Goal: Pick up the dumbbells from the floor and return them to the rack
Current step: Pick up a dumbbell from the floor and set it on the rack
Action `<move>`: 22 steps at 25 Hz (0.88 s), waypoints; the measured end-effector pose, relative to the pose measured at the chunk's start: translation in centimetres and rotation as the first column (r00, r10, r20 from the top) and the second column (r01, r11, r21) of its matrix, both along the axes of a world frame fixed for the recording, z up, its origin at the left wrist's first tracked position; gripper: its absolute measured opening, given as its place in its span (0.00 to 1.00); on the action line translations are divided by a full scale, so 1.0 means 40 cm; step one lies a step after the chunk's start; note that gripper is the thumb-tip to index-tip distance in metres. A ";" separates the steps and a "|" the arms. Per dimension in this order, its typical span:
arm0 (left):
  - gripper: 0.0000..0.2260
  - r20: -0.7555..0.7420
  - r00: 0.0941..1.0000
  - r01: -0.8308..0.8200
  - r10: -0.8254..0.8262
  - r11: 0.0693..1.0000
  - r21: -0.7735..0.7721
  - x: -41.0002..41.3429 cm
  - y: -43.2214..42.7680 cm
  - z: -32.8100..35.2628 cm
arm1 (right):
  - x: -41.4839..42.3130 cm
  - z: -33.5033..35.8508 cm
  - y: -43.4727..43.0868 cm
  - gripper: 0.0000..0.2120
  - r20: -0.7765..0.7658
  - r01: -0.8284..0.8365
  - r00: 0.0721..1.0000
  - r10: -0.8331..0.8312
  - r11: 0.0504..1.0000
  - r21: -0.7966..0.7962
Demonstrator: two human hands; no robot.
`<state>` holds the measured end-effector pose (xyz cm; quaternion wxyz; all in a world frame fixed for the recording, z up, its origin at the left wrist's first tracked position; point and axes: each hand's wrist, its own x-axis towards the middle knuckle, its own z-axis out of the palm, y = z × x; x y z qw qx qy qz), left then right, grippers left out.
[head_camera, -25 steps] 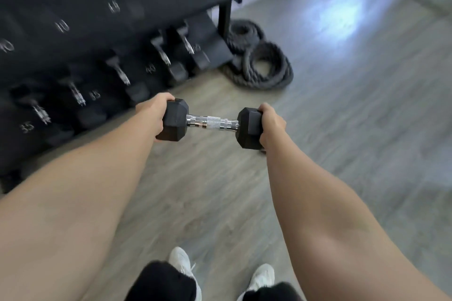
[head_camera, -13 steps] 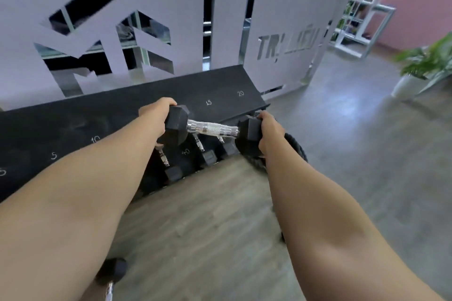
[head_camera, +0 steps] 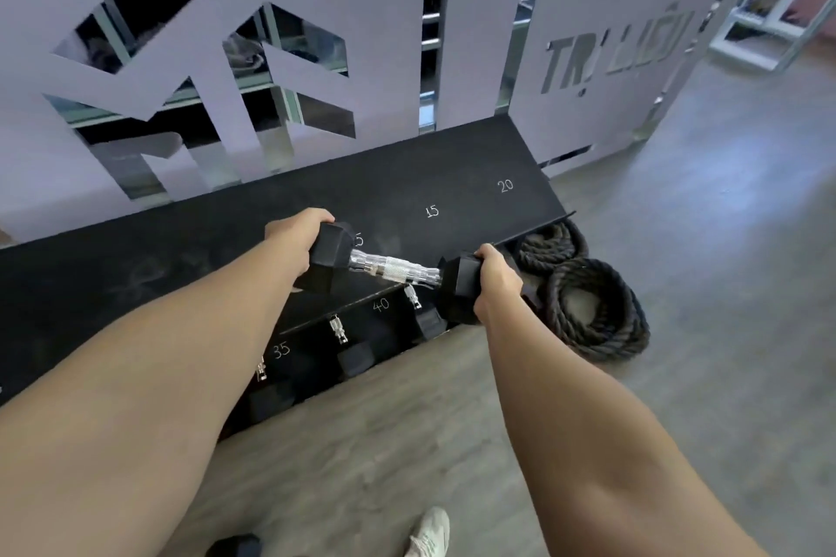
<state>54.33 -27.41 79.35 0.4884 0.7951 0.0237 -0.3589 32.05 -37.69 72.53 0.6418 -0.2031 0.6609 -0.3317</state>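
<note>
1. Partition wall (head_camera: 384, 14), pale, with cut-out letter shapes, standing at the far side behind the rack.
2. Floor (head_camera: 724, 262), grey wood-look boards, running from near to far right.
3. Rack (head_camera: 181, 249), black, sloped top shelf chalked 15 and 20 toward its right end; lower shelf marked 35 and 40, holding several stored dumbbells (head_camera: 355, 355).
4. Rope (head_camera: 592, 312), thick and black, coiled on the floor just right of the rack.
5. Dumbbell (head_camera: 393, 271), black hex heads, chrome handle, held in the air above the top shelf's near edge, tilted down to the right.
6. Left hand (head_camera: 296, 226), clenched around the dumbbell's left head.
7. Right hand (head_camera: 495, 280), clenched around its right head.
8. Shoe (head_camera: 429, 531), white, at the near edge.
</note>
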 end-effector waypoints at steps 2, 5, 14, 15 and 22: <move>0.20 -0.019 1.000 0.020 -0.020 0.999 0.048 0.065 -0.078 -0.026 | 0.058 -0.021 -0.072 0.18 -0.007 0.022 1.000 -0.022 0.999 0.025; 0.22 -0.033 0.997 0.071 -0.068 0.995 0.072 0.171 -0.191 -0.056 | 0.148 -0.041 -0.154 0.16 0.001 0.030 1.000 -0.030 0.999 0.028; 0.30 0.008 0.972 0.232 -0.235 0.964 0.129 0.531 -0.452 -0.151 | 0.488 -0.169 -0.265 0.15 -0.023 0.181 0.983 -0.180 0.967 0.181; 0.31 0.024 0.967 0.247 -0.253 0.959 0.137 0.558 -0.472 -0.168 | 0.516 -0.195 -0.261 0.15 -0.015 0.200 0.979 -0.202 0.956 0.214; 0.31 0.052 0.940 0.311 -0.338 0.908 0.279 0.674 -0.563 -0.317 | 0.647 -0.372 -0.246 0.16 0.011 0.262 0.958 -0.288 0.884 0.388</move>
